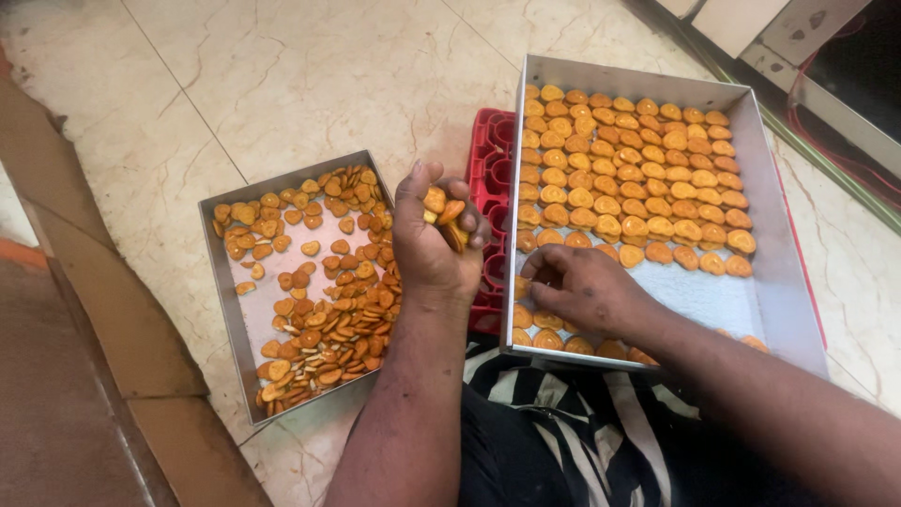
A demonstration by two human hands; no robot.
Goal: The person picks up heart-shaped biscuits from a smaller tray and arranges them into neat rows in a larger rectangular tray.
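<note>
From the head camera, the left hand (434, 235) is raised between the two trays, wrist bent back, fingers curled shut around a small stack of orange heart-shaped biscuits (443, 214) held on edge against the palm. Left of it, a square grey metal tray (218, 282) on the marble floor (310, 75) holds loose, jumbled biscuits. The right hand (580, 286) reaches palm-down into a larger rectangular metal tray (771, 235) resting on a red plastic crate (490, 178), fingertips bent and pinching at a biscuit in the near rows; whether it grips one I cannot tell. Neat biscuit rows (633, 174) fill the far half.
</note>
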